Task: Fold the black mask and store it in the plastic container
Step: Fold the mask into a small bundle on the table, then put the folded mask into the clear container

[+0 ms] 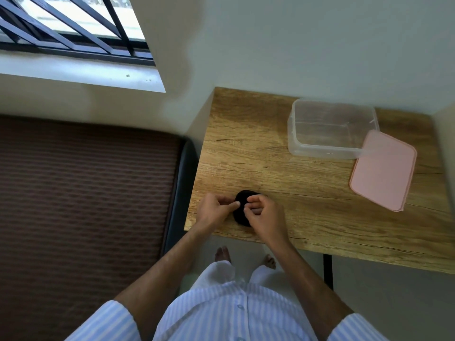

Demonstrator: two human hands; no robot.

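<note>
The black mask [241, 209] lies bunched into a small dark lump on the wooden table [307, 205], near its front left corner. My left hand [214, 210] pinches its left edge with thumb and forefinger. My right hand [264, 215] grips its right side and covers part of it. The clear plastic container [333, 130] stands open and empty at the back right of the table, well away from both hands. How the mask is folded is hidden under my fingers.
A pink lid [384, 170] leans against the container's right front corner. A brown ribbed mattress [83, 193] fills the left side beside the table. A barred window [71, 25] sits above it. My bare feet [222, 253] stand below the table's front edge.
</note>
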